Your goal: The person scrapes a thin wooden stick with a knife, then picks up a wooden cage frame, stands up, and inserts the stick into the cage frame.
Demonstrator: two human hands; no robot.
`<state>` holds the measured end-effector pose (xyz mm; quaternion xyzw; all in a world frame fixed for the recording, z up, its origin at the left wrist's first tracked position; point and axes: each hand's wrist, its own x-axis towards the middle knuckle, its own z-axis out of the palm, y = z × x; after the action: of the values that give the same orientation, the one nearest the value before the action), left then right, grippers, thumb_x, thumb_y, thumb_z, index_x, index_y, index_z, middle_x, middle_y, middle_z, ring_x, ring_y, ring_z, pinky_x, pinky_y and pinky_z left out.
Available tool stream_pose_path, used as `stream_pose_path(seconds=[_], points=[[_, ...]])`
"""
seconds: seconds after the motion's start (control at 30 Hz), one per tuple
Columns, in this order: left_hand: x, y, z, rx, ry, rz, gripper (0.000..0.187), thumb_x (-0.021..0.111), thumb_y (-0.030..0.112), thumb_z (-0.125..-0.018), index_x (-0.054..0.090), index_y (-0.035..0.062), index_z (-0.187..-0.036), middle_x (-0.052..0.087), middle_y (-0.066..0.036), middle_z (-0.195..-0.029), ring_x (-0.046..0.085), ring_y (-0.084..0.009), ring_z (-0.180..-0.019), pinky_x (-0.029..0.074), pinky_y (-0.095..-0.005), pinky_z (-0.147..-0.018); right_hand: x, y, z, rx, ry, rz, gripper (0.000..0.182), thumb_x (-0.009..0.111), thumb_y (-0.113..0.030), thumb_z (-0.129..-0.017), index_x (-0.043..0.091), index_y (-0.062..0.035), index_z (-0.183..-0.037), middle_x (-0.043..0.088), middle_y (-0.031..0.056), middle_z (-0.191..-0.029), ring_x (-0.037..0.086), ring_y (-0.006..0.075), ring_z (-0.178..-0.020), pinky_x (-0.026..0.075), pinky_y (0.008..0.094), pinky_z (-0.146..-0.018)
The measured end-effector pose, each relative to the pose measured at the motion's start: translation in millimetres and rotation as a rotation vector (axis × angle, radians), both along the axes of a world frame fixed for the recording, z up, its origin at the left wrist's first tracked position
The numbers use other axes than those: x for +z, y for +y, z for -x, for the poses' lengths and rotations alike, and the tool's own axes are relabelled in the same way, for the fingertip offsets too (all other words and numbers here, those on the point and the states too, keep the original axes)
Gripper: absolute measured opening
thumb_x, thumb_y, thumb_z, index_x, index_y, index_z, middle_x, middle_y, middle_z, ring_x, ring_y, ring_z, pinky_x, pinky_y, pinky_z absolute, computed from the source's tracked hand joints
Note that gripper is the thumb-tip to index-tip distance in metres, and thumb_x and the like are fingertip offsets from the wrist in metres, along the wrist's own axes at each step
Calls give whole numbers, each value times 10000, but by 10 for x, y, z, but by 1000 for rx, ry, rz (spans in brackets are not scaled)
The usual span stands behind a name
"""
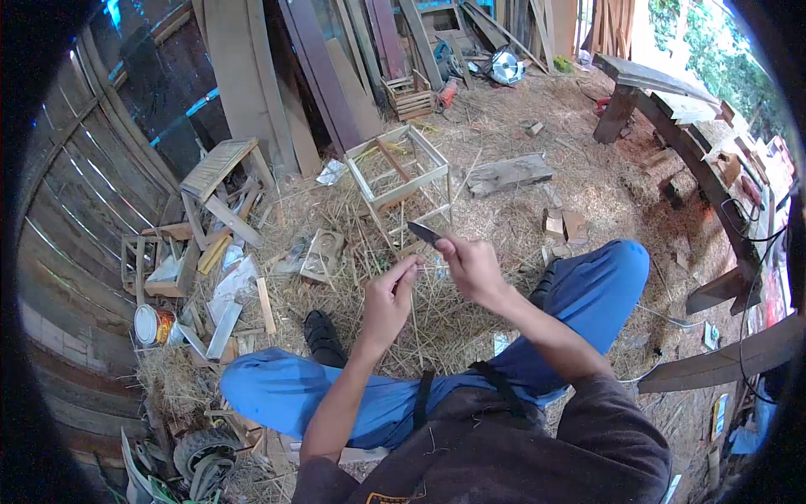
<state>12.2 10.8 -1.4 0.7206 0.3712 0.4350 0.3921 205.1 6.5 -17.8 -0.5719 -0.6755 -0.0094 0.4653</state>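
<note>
My right hand (475, 270) is closed round the handle of a knife (425, 233). Its dark blade points up and to the left, away from my body. My left hand (389, 304) is just left of it, with thumb and fingers pinched together. Whatever those fingers hold is too small or hidden to make out. Both hands are raised above the straw-covered floor, between my bent knees. Beyond the blade stands a pale wooden frame (411, 195) with thin legs and a brown crossbar.
Straw and shavings litter the floor (470, 336). Boards (239, 84) lean on the back wall near a circular saw (505, 67). A small slatted stool (220, 168), wood scraps and a paint can (154, 324) are left. A weathered wood block (509, 174) lies ahead; a long bench (705, 160) runs right.
</note>
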Motion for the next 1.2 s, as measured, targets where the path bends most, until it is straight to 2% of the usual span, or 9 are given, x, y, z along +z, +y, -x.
stream_pose_path(seconds=[0.17, 0.2, 0.3, 0.33, 0.43, 0.57, 0.73, 0.97, 1.2], points=[[82, -29, 20, -42, 60, 38, 248, 566, 129, -987, 672, 10, -1176, 618, 26, -761, 458, -39, -632, 386, -238, -545, 310, 14, -86, -129, 139, 239, 128, 576, -97, -902, 677, -68, -975, 648, 160, -671, 645, 348, -574, 513, 416, -507], [121, -41, 15, -43, 100, 86, 250, 567, 135, -988, 671, 6, -1176, 631, 19, -777, 458, -36, -635, 389, -234, -552, 52, -14, -25, -52, -20, 80, 156, 550, -149, -943, 668, -51, -973, 625, 158, -625, 640, 343, -553, 506, 429, -505], [-36, 24, 32, 20, 73, -36, 248, 570, 145, -987, 675, 12, -1167, 585, 29, -711, 436, -31, -601, 360, -239, -519, 92, -96, 131, 46, -68, 164, 196, 531, -159, -968, 663, -24, -916, 598, 169, -596, 639, 315, -536, 488, 431, -481], [-10, 27, 28, 18, 52, -55, 250, 570, 150, -987, 675, 8, -1164, 581, 26, -705, 440, -32, -603, 363, -242, -521, 56, 104, 103, 63, 61, -165, 251, 519, -223, -999, 657, -43, -891, 563, 172, -555, 619, 321, -502, 458, 429, -451], [68, 8, 2, -1, 26, -50, 257, 571, 161, -987, 674, -1, -1157, 583, 15, -701, 457, -37, -613, 377, -247, -532, 260, 135, -159, -126, 299, 215, 234, 539, -278, -991, 646, -92, -897, 569, 192, -579, 609, 367, -511, 444, 448, -459], [-6, 12, 6, 3, 36, 14, 262, 567, 170, -989, 674, -4, -1153, 599, 9, -713, 461, -45, -617, 384, -248, -540, -57, -123, 208, 86, -17, 88, 407, 386, -335, -1054, 604, -43, -872, 519, 160, -515, 568, 335, -447, 429, 451, -442], [89, 16, 32, -1, 78, 41, 264, 564, 175, -991, 669, -15, -1141, 571, 17, -693, 434, -48, -599, 365, -254, -523, 167, 134, -52, -100, 161, 171, 218, 538, -292, -989, 607, -113, -885, 560, 175, -552, 616, 350, -501, 441, 459, -444], [55, 27, 6, 13, 68, 32, 266, 557, 186, -996, 654, -26, -1124, 521, 29, -676, 424, -38, -614, 355, -251, -527, -27, 5, 179, 95, -130, 133, 223, 561, -244, -980, 546, -70, -842, 548, 173, -577, 555, 390, -494, 399, 451, -431], [56, 28, 56, -125, 26, 246, 269, 521, 206, -1019, 647, 8, -1151, 507, 53, -723, 422, -36, -639, 348, -227, -553, 117, 50, 61, -66, 107, 43, 224, 528, -277, -994, 648, -103, -921, 579, 174, -578, 598, 383, -525, 450, 463, -463]])
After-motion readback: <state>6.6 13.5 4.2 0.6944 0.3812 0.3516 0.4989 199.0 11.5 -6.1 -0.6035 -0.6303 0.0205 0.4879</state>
